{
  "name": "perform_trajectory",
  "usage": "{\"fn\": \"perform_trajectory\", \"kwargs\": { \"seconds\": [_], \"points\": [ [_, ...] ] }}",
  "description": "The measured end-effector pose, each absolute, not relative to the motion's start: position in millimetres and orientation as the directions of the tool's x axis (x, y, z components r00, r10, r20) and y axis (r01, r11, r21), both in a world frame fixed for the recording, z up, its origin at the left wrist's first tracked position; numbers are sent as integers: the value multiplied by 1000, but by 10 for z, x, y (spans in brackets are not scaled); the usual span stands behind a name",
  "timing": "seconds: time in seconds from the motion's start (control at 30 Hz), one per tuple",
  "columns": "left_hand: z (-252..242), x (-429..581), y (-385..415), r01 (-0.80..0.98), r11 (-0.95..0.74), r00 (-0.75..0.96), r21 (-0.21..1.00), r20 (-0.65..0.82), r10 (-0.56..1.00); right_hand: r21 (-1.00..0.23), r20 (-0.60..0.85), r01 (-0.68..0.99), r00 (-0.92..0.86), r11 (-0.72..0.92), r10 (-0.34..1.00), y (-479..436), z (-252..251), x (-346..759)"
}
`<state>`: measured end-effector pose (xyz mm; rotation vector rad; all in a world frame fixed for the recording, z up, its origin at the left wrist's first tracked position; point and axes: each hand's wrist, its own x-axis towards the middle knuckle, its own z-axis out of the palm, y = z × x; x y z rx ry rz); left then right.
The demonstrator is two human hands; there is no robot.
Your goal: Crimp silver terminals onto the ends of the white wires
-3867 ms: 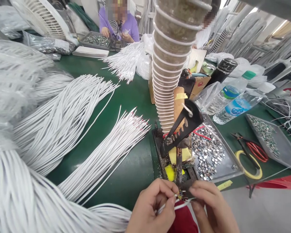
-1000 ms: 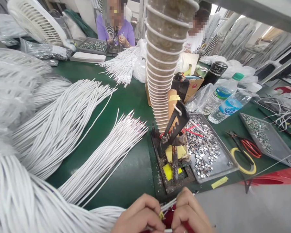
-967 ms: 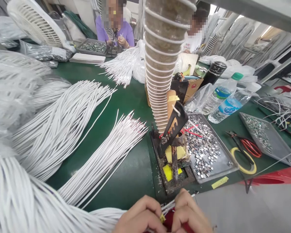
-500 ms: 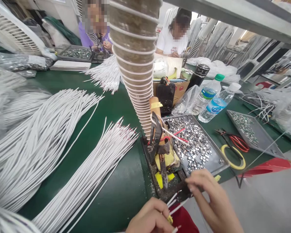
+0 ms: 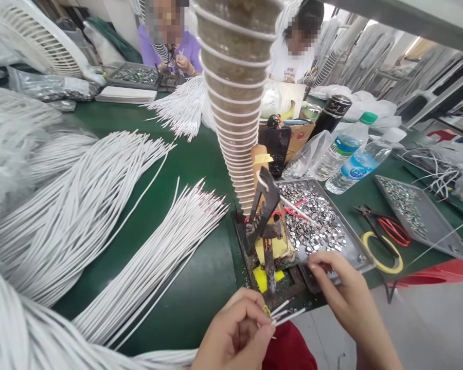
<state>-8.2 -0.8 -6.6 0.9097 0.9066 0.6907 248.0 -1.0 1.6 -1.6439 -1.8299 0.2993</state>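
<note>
My left hand (image 5: 237, 326), at the front edge of the table, is closed on several white wires (image 5: 287, 317). Their ends stick out to the right past the thumb, and a bit of yellow shows at the fingers. My right hand (image 5: 341, 290) has its thumb and forefinger pinched at the near edge of the tray of small metal pieces (image 5: 355, 252). Whatever lies between those fingertips is too small to make out. Left of that hand stands a soldering stand with a wooden handle (image 5: 259, 154), a black clip (image 5: 263, 205) and yellow pieces at its base.
White wire bundles (image 5: 158, 252) cover the table's left side. A ribbed hose (image 5: 235, 103) hangs down behind the stand. Water bottles (image 5: 360, 162), pliers (image 5: 378, 226), a yellow tape ring (image 5: 399, 264) and a second tray (image 5: 443, 226) lie rightward. Two people (image 5: 293, 61) sit opposite.
My right hand has moved up toward the tray, and its fingertips have come together. My left hand, still around the wires, has risen slightly. The whole view has shifted a little.
</note>
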Motion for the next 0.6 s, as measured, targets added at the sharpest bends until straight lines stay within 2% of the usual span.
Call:
{"fn": "perform_trajectory", "kwargs": {
  "seconds": [0.1, 0.23, 0.4, 0.6],
  "points": [
    [26, -64, 34, -130, 437, 437, 890, -344, 831, -663, 392, 678, -44, 316, 919, -152, 41, 2248],
    [104, -77, 92, -108, 429, 465, 897, -336, 819, -673, 468, 590, -126, 445, 875, -231, 57, 1989],
    [118, -93, 101, -112, 489, 489, 865, -381, 785, -670, 511, 552, -142, 496, 848, -207, 67, 1874],
    [142, -59, 78, -197, 516, 441, 833, -395, 806, -653, 554, 554, -114, 516, 824, -230, 69, 1860]
  ]
}}
